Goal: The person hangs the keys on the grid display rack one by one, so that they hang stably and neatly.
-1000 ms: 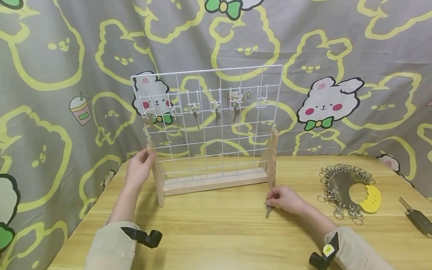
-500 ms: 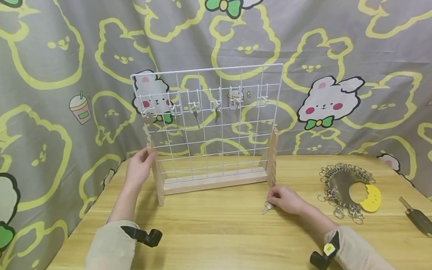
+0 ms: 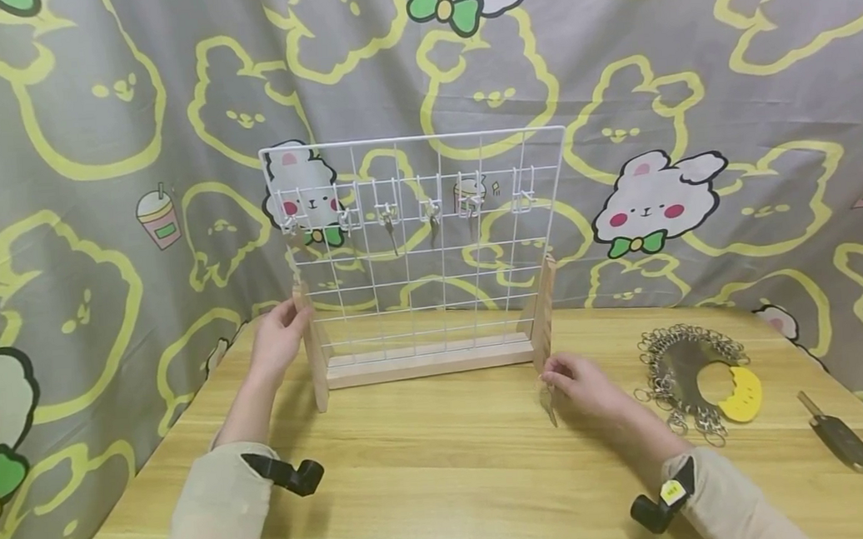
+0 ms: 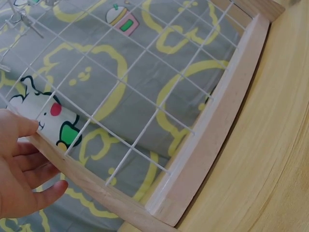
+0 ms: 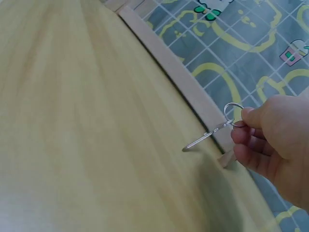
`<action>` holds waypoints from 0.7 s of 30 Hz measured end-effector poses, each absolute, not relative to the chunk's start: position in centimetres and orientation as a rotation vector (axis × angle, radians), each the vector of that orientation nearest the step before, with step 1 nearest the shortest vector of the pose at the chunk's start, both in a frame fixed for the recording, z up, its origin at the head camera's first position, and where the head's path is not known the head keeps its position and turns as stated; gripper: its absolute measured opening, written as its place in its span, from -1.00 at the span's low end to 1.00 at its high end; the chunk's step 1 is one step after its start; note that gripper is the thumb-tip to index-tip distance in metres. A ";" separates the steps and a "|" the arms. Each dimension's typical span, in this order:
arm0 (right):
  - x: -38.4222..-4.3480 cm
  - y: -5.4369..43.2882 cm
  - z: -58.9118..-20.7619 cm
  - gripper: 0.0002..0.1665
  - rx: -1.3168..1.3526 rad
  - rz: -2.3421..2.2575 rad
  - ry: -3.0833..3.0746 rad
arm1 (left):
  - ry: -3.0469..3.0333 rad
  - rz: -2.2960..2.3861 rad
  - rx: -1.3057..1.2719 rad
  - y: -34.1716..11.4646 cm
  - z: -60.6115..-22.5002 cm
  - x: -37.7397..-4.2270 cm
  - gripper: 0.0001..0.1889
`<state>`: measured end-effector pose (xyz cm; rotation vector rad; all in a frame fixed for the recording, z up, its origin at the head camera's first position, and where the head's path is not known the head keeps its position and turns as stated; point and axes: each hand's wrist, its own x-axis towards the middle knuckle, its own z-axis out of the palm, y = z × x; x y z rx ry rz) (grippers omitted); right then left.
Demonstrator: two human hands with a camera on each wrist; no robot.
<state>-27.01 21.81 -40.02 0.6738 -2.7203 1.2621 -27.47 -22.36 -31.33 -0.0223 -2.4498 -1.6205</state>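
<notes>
My left hand (image 3: 280, 334) grips the left wooden upright (image 3: 311, 345) of a white wire grid rack (image 3: 412, 139). In the left wrist view the thumb lies on the upright's edge, with the other fingers behind it. Low by the rack's right foot, my right hand (image 3: 584, 382) pinches a split ring between thumb and forefinger. From that ring hangs a silver key (image 5: 207, 135), its tip pointing down over the table. Several white hooks (image 3: 524, 200) line the upper grid, some with keys (image 3: 391, 232) hanging from them; the rightmost hook bears none.
On the right of the wooden table (image 3: 432, 487) lies a large ring (image 3: 683, 377) crowded with key rings, with a yellow piece (image 3: 741, 396). A dark car key (image 3: 840, 441) lies farther right. A patterned curtain (image 3: 632, 22) hangs behind the rack.
My right hand has risen slightly and shifted right with the key, which swings from a slanted position to hanging down. The left hand stays on the upright.
</notes>
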 end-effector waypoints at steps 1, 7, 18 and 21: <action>-27.0 21.9 -39.7 -0.91 0.667 1.276 -2.711 | -2.448 -1.623 -0.021 -22.4 -31.4 -27.5 -0.36; -27.1 22.0 -37.5 -0.91 0.636 1.368 -2.636 | -2.435 -1.630 -0.029 -22.5 -31.6 -27.6 -0.37; -27.7 22.0 -32.7 -0.91 0.616 1.341 -2.557 | -2.430 -1.618 -0.046 -22.4 -31.6 -27.7 -0.37; -27.8 21.9 -31.0 -0.89 0.625 1.309 -2.525 | -2.430 -1.612 -0.045 -22.4 -31.6 -27.7 -0.37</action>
